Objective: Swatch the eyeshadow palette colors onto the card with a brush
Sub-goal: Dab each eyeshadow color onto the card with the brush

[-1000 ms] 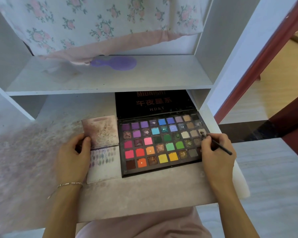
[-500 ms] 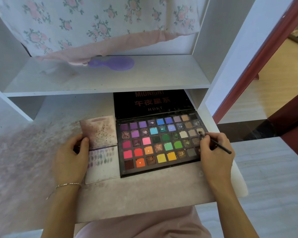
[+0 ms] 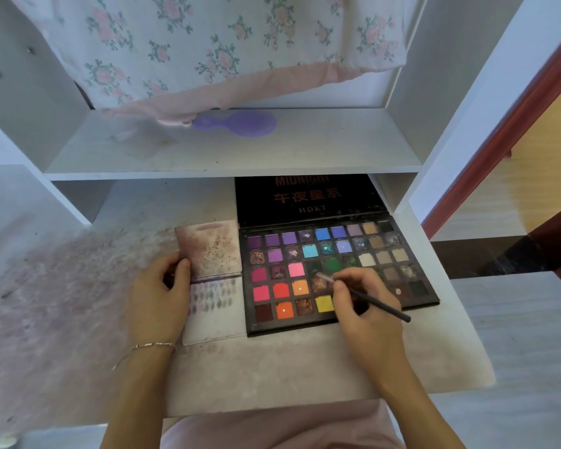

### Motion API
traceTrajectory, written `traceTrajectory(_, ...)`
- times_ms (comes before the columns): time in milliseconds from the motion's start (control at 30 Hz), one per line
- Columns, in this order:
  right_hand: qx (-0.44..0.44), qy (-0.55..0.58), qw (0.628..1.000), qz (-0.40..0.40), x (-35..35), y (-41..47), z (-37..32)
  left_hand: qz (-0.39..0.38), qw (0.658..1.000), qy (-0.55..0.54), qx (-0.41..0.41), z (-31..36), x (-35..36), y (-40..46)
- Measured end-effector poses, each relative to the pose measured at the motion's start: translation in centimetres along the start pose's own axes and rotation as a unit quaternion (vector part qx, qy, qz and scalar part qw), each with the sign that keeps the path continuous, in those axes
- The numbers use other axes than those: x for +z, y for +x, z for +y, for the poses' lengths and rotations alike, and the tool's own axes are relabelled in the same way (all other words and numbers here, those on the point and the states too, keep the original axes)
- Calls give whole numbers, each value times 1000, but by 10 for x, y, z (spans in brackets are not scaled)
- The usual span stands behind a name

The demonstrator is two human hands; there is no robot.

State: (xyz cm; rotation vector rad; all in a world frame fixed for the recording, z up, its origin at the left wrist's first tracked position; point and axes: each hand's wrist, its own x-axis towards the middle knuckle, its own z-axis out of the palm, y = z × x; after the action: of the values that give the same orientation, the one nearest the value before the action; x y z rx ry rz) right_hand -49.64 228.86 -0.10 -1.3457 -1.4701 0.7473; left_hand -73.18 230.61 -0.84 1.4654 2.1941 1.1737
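An open black eyeshadow palette [image 3: 282, 328] with several coloured pans lies on the desk, its lid propped up behind. A folded white card [image 3: 212, 322] with rows of small colour swatches lies just left of it, its stained upper flap raised. My left hand [image 3: 157, 294] grips the card's left edge, thumb on the flap. My right hand [image 3: 365, 301] pinches a thin black brush [image 3: 370, 299] over the middle of the palette. The brush tip sits above a dark green pan, pointing left toward the card.
A purple hairbrush [image 3: 240, 123] lies on the upper shelf [image 3: 227, 170] under hanging floral fabric [image 3: 208, 43]. The white desk [image 3: 272, 367] is smudged with pink powder on its left. A red door frame [image 3: 499, 140] stands at the right.
My right hand has carried the brush leftward from the palette's right-edge pans to its middle. My left hand and the card have stayed put.
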Motion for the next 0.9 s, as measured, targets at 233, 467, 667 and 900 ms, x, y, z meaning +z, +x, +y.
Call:
traceTrajectory(233,-32,5,996,-89,38,-6,-14,9,1000,-10,-6,-1,2,1)
traceTrajectory(467,-45,-23,990,-135,63,-1,-25,1,1000,-16,-8,-3,2,1)
traceTrajectory(667,-21,-49,990,-133,67,-1,-21,6,1000,-21,-6,-5,3,2)
traceTrajectory(900,-26,-73,987,-140,68,0,-22,2,1000,-28,-13,-5,3,2)
